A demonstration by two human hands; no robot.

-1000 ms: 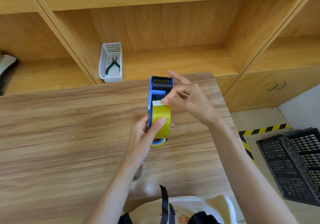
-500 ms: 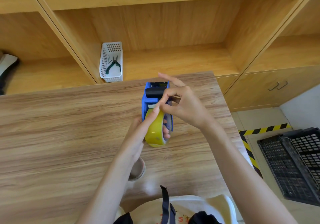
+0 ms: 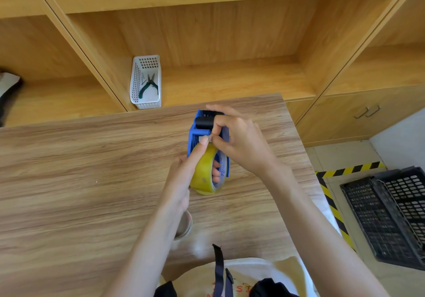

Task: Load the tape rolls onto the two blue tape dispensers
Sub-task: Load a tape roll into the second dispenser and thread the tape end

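On the wooden table point(image 3: 92, 170) before the shelves, the left hand point(image 3: 184, 179) grips the yellow tape roll point(image 3: 203, 170) seated in the blue dispenser point(image 3: 195, 136), while the right hand point(image 3: 236, 142) pinches the tape's end, which should be pulled straight under the black roller point(image 3: 203, 122).

A single head-worn wide-angle camera looks forward and steeply down over the wooden worktop point(image 3: 69, 181), close enough that both forearms rise from the bottom edge. It faces the wooden shelving point(image 3: 207, 44) behind (its lines bowed by the lens), with floor point(image 3: 322, 158) at right.
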